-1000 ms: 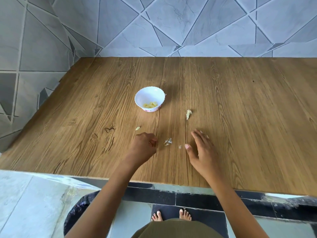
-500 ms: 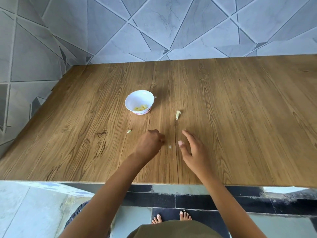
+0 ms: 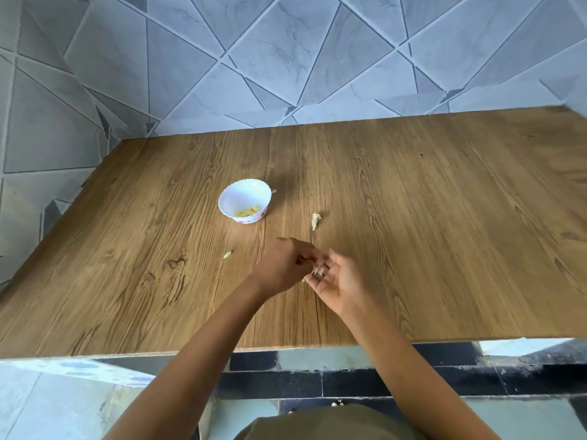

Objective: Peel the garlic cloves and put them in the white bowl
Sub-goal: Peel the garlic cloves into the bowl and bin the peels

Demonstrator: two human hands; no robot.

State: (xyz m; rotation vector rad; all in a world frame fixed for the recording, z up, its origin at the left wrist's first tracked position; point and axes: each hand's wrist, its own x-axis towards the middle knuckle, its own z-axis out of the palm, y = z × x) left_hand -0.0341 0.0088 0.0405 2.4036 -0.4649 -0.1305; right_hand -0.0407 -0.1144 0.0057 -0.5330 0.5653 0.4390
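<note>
The white bowl (image 3: pixel 233 190) stands left of centre on the wooden table and holds several peeled yellow garlic cloves (image 3: pixel 247 211). Near the front middle my two hands meet just above the table. My left hand (image 3: pixel 284 265) pinches pale, papery garlic scraps (image 3: pixel 318 270) with its fingertips. My right hand (image 3: pixel 341 279) lies palm up beside it, fingers relaxed, and the scraps touch its fingers. The image is blurred here, so I cannot tell whether a clove is among them. A whitish garlic piece (image 3: pixel 315 220) lies on the table right of the bowl.
A small pale sliver (image 3: pixel 227 255) lies left of my hands. A tiny flake (image 3: pixel 273 191) sits at the bowl's right rim. The table (image 3: pixel 444 233) meets tiled walls at the back and left. Its front edge runs just below my forearms.
My left hand took the scraps off the table and brought them to my right hand, which turned palm up and closed in. The camera tilted, so the table sits lower in view.
</note>
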